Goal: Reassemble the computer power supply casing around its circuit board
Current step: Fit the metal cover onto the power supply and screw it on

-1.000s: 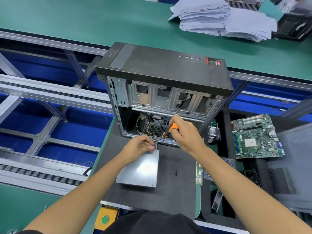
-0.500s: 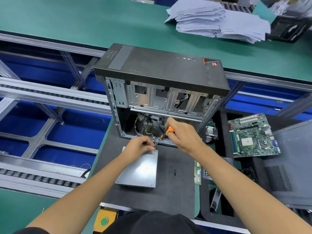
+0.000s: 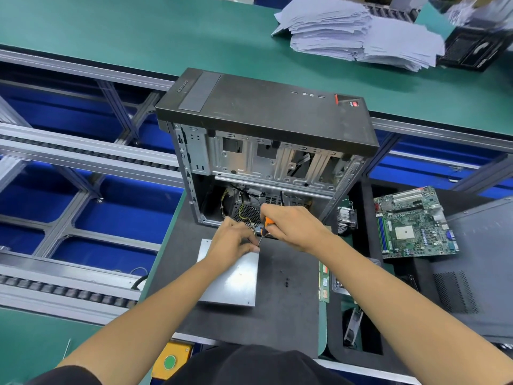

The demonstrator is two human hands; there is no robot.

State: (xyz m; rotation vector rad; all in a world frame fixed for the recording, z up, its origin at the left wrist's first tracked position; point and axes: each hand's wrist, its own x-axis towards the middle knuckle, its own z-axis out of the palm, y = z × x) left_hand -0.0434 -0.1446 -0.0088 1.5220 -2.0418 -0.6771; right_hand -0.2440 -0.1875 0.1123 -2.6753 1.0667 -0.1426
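A silver power supply casing (image 3: 231, 282) lies on the black mat in front of an open black computer tower (image 3: 266, 140). My left hand (image 3: 232, 244) rests on the casing's far edge with its fingers curled, pinching something small at the top right corner; what it pinches is hidden. My right hand (image 3: 294, 226) grips an orange-handled screwdriver (image 3: 265, 227), whose tip points down at that same corner. Yellow and black wires (image 3: 244, 215) run from the casing area into the tower. A few small black screws (image 3: 286, 282) lie on the mat to the right of the casing.
A green motherboard (image 3: 413, 223) and a heatsink (image 3: 347, 219) lie to the right of the tower. A dark side panel (image 3: 477, 270) is at the far right. Paper stacks (image 3: 361, 37) sit on the far green bench. Conveyor rails (image 3: 83, 157) run along the left. A yellow button box (image 3: 170, 361) sits at the bench edge.
Both hands have stayed at the casing's far corner. The screwdriver has tilted so its tip now points down beside my left fingertips.
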